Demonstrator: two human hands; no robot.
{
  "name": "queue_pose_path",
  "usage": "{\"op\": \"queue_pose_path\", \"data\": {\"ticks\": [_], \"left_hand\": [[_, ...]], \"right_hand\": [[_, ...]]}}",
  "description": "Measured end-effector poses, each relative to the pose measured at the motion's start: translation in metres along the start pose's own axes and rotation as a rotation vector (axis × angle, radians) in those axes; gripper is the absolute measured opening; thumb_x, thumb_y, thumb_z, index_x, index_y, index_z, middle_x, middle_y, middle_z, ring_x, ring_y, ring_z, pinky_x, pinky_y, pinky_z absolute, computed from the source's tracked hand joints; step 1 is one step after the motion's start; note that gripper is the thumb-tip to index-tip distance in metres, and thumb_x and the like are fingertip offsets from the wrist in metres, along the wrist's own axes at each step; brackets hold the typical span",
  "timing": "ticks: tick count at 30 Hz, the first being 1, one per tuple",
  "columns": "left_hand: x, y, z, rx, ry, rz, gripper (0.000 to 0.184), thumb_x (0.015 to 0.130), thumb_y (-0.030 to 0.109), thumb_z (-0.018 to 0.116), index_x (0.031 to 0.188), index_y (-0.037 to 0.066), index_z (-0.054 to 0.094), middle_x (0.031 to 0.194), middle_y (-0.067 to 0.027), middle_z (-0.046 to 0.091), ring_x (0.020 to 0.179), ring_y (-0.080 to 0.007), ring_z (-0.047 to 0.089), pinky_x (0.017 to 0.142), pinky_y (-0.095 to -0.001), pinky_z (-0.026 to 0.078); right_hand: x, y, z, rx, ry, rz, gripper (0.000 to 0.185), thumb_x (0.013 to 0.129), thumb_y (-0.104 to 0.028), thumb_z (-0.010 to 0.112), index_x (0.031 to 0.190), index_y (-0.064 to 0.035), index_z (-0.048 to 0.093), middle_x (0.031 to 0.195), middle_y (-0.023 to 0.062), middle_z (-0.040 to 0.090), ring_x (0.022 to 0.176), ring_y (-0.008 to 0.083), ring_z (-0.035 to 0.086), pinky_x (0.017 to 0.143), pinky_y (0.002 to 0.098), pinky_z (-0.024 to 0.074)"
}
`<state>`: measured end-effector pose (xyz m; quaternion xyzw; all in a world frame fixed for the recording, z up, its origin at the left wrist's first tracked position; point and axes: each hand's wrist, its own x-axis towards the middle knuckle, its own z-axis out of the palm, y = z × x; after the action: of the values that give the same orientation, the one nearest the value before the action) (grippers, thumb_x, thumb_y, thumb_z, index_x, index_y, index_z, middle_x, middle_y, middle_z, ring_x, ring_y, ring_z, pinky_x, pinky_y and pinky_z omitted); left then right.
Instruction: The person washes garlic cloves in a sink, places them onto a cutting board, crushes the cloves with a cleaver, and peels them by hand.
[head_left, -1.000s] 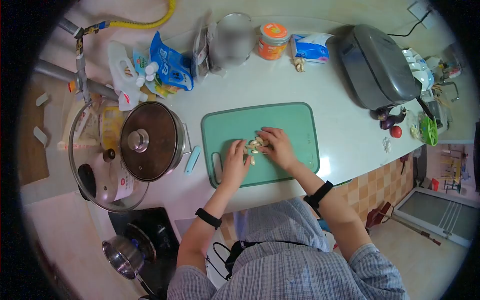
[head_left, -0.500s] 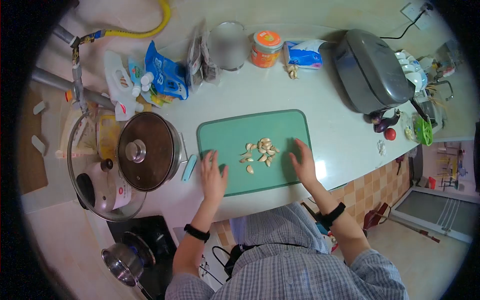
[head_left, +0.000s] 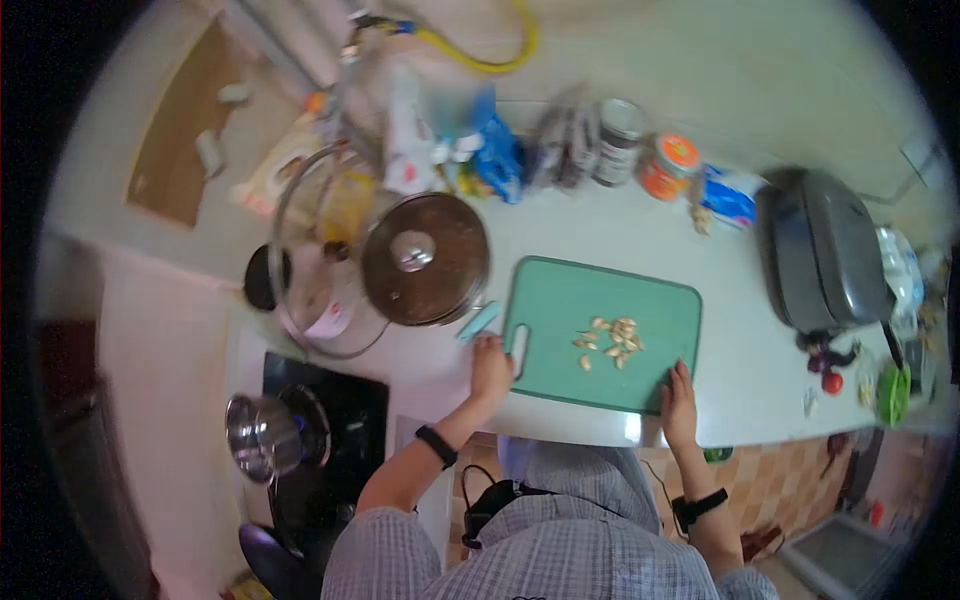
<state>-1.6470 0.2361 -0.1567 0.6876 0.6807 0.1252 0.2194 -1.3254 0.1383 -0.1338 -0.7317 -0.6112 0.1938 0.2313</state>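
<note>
Several garlic cloves [head_left: 622,338] lie loose on a green cutting board [head_left: 560,290]. My left hand [head_left: 490,370] rests on the counter just left of the board, its fingertips close to the lower end of a light blue handled tool [head_left: 479,322]. Whether they touch the tool is hard to tell. At the board's lower right edge is my right hand [head_left: 680,405], fingers extended over the rim, holding nothing.
A lidded pot [head_left: 440,280] stands left of the board beside a large glass lid [head_left: 290,330]. A steel saucepan [head_left: 262,437] is on the black stove [head_left: 350,440]. Behind are jars [head_left: 670,167], bags and tissues [head_left: 730,198]. A grey appliance [head_left: 825,250], eggplants and a tomato [head_left: 832,383] are at right.
My hands have left the garlic and parted, the left reaching beside the blue tool, the right to the board's edge. The camera view has turned left, shifting the scene rightward.
</note>
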Motion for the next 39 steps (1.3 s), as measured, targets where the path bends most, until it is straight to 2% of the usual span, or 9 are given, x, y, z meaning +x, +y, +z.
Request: {"op": "queue_pose_path", "data": {"ticks": [17, 20, 22, 23, 30, 33, 35, 36, 39], "left_hand": [[-0.02, -0.001, 0.017, -0.033, 0.018, 0.01, 0.036, 0.062, 0.01, 0.061, 0.09, -0.01, 0.049, 0.096, -0.0251, 0.049, 0.096, -0.0368, 0.047, 0.084, -0.0402, 0.04], [-0.015, 0.0, 0.013, -0.016, -0.077, -0.011, 0.038, 0.061, 0.014, 0.064, 0.089, -0.008, 0.053, 0.094, -0.0255, 0.052, 0.093, -0.0381, 0.049, 0.085, -0.0424, 0.038], [-0.017, -0.003, 0.016, 0.035, 0.044, 0.068, 0.039, 0.058, 0.013, 0.065, 0.091, -0.005, 0.056, 0.092, -0.0242, 0.053, 0.095, -0.0385, 0.049, 0.088, -0.0435, 0.035], [-0.012, -0.005, 0.015, -0.13, -0.065, -0.058, 0.04, 0.057, 0.008, 0.066, 0.092, -0.004, 0.053, 0.094, -0.0236, 0.052, 0.098, -0.0383, 0.046, 0.09, -0.0433, 0.034], [-0.011, -0.016, 0.021, -0.021, -0.027, 0.128, 0.039, 0.058, 0.008, 0.066, 0.091, -0.005, 0.049, 0.096, -0.0232, 0.05, 0.096, -0.0383, 0.045, 0.083, -0.0447, 0.036], [0.0, -0.033, 0.033, -0.017, -0.042, 0.123, 0.033, 0.054, 0.004, 0.065, 0.081, -0.004, 0.049, 0.083, -0.0192, 0.051, 0.089, -0.037, 0.047, 0.079, -0.0413, 0.039], [-0.006, -0.031, 0.029, 0.192, -0.046, 0.276, 0.021, 0.072, 0.014, 0.056, 0.084, -0.004, 0.057, 0.082, -0.0213, 0.056, 0.079, -0.0353, 0.053, 0.072, -0.0408, 0.042], [-0.007, -0.031, 0.034, 0.034, 0.071, 0.288, 0.018, 0.063, 0.01, 0.06, 0.072, -0.006, 0.057, 0.075, -0.0263, 0.055, 0.073, -0.0412, 0.051, 0.066, -0.0459, 0.04], [-0.01, -0.031, 0.033, 0.149, 0.106, 0.264, 0.017, 0.067, 0.01, 0.058, 0.073, -0.006, 0.057, 0.076, -0.0254, 0.055, 0.071, -0.0408, 0.051, 0.066, -0.0465, 0.04]], "right_hand": [[-0.021, 0.016, 0.002, -0.122, -0.097, 0.014, 0.038, 0.083, -0.002, 0.037, 0.121, 0.0016, 0.04, 0.132, 0.0197, 0.033, 0.122, 0.0325, 0.033, 0.102, 0.0357, 0.029], [-0.023, 0.024, 0.003, -0.137, -0.031, -0.015, 0.038, 0.077, -0.002, 0.042, 0.115, 0.0014, 0.046, 0.127, 0.0188, 0.04, 0.114, 0.0333, 0.042, 0.095, 0.0364, 0.0366], [-0.022, 0.03, 0.008, -0.126, -0.029, 0.029, 0.039, 0.076, -0.003, 0.043, 0.115, 0.0023, 0.046, 0.125, 0.0194, 0.042, 0.114, 0.032, 0.042, 0.095, 0.0348, 0.0366], [-0.023, 0.029, 0.007, -0.142, -0.038, 0.021, 0.039, 0.076, -0.003, 0.044, 0.114, 0.003, 0.047, 0.126, 0.0192, 0.041, 0.115, 0.0313, 0.041, 0.095, 0.034, 0.0365], [-0.023, 0.034, -0.009, 0.071, -0.073, 0.123, 0.037, 0.075, -0.006, 0.048, 0.111, 0.0007, 0.05, 0.126, 0.0173, 0.041, 0.114, 0.0304, 0.042, 0.096, 0.0348, 0.0358], [-0.029, 0.042, -0.029, 0.206, -0.015, 0.079, 0.035, 0.077, -0.009, 0.049, 0.11, 0.0009, 0.05, 0.116, 0.0178, 0.051, 0.106, 0.0312, 0.049, 0.09, 0.0346, 0.0401], [-0.034, 0.05, -0.059, 0.302, -0.099, 0.297, 0.031, 0.081, -0.012, 0.049, 0.108, 0.0007, 0.051, 0.1, 0.0144, 0.06, 0.089, 0.0269, 0.058, 0.079, 0.0319, 0.0455], [-0.035, 0.067, -0.07, 0.425, 0.005, 0.321, 0.029, 0.082, -0.013, 0.048, 0.107, 0.0006, 0.052, 0.092, 0.0123, 0.062, 0.081, 0.0231, 0.06, 0.075, 0.0302, 0.0464], [-0.035, 0.137, -0.124, 0.7, 0.394, 0.387, 0.028, 0.088, -0.023, 0.043, 0.104, -0.0032, 0.055, 0.077, 0.009, 0.064, 0.068, 0.0168, 0.061, 0.067, 0.0303, 0.047]]}}
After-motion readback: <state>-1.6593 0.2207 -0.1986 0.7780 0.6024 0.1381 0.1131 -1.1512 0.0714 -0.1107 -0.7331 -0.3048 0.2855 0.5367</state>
